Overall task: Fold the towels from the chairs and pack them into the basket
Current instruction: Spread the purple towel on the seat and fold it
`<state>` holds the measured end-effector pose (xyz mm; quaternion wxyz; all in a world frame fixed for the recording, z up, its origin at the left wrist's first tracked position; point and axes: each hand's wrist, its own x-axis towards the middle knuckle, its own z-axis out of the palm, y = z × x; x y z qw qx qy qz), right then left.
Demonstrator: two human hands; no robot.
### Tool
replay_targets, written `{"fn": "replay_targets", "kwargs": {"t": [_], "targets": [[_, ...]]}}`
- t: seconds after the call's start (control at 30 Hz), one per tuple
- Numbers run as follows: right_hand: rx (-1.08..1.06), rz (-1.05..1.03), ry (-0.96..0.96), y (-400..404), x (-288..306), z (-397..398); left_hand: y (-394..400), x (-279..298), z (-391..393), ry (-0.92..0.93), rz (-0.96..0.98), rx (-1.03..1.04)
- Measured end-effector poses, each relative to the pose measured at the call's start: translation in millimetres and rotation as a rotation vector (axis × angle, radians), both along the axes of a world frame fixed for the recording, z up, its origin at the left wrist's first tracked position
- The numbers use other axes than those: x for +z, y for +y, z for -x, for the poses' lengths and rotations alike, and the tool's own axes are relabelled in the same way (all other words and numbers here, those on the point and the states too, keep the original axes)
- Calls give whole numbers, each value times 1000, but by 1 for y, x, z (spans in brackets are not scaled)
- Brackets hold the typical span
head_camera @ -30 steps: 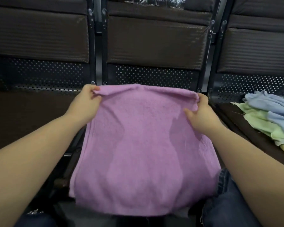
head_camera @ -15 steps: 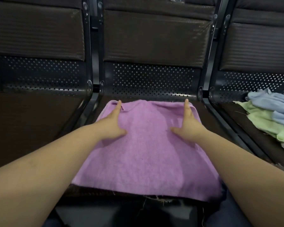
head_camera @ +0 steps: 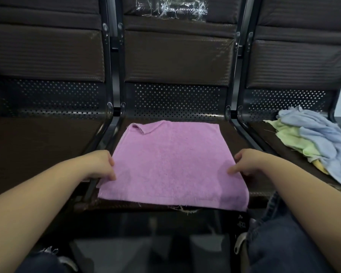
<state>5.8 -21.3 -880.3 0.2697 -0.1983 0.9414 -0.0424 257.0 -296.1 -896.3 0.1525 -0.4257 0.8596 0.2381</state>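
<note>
A purple towel point(head_camera: 171, 162) lies flat on the middle chair seat point(head_camera: 250, 186), its far left corner turned over. My left hand point(head_camera: 98, 164) is at the towel's left edge near the front, fingers curled and pinching the edge. At the right edge, level with it, my right hand point(head_camera: 248, 162) holds the cloth with thumb on top and fingers curled. On the right chair sits a loose pile: a blue towel point(head_camera: 321, 138) over a green towel point(head_camera: 291, 134), with a bit of yellow towel point(head_camera: 319, 165) showing underneath. No basket is in view.
Three dark chairs stand in a row with perforated metal backs and black frame bars point(head_camera: 110, 123) between them. The left chair seat point(head_camera: 37, 146) is bare. Crumpled clear plastic point(head_camera: 171, 6) sits atop the middle backrest. My knees in jeans point(head_camera: 280, 239) are at the bottom.
The towel went from held up by its top corners to lying flat on the seat. Both hands then slid from the far part of the towel back to its side edges near the front.
</note>
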Motion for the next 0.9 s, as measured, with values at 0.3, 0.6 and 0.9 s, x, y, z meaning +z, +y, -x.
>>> {"fn": "replay_targets", "kwargs": {"t": [0.3,0.6,0.9], "targets": [[-164,6,-262,29,8,-30,18,-3,-35,-2,-96,153],[-213,131,-256,35,12,-48,30,0,-44,232,-166,174],[-319,544,-487,36,15,-40,20,3,-46,640,-659,557]]}}
